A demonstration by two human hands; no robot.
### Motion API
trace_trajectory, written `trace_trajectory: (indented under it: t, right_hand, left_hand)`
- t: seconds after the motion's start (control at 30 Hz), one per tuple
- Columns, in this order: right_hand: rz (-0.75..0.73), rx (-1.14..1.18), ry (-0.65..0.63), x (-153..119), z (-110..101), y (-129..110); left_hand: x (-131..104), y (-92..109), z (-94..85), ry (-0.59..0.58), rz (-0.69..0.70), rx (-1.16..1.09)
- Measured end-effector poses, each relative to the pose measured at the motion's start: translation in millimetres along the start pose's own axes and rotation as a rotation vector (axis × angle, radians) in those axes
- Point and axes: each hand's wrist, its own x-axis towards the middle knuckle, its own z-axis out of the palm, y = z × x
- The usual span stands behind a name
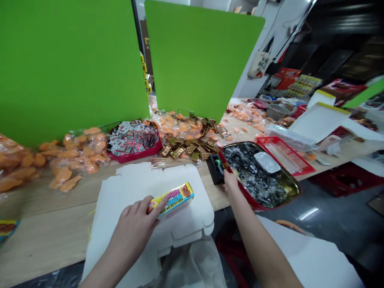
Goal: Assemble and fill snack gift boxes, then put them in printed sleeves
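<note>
A small yellow, pink and blue printed box (177,197) lies on flattened white cardboard (129,188). My left hand (139,216) is wrapped round the box's left end, one finger stretched along its top. Farther right, my right hand (230,182) is at a black tape dispenser (216,170) with a green part; its fingers are mostly hidden. The dispenser stands beside a red-rimmed tray (261,205) of dark, clear-wrapped items, with a white lid-like piece (267,162) on them.
Behind the cardboard are a red tray (135,157) of small sachets, gold packets (189,149) and bagged orange pieces (87,150). Green panels (201,60) rise at the back. A red basket (303,162) and open white boxes (318,120) are at the right.
</note>
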Motion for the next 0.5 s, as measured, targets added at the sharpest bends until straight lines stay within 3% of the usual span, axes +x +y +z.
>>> trace_trajectory:
  t: [0.23,0.33,0.5]
  right_hand:
    - [0.217,0.132,-0.061,3.4,-4.9,-12.2]
    - [0.156,0.226,-0.038,-4.4,-9.6,-7.9]
    - [-0.002,0.287,0.084,-23.3,-10.8,23.6]
  left_hand:
    - [4.3,-1.7,-1.9,0.018,0.012,-0.023]
    - [3.9,-2.4,0.7,0.044,0.018,-0.025]
    - [2.0,-3.7,1.8,0.062,0.022,-0.011]
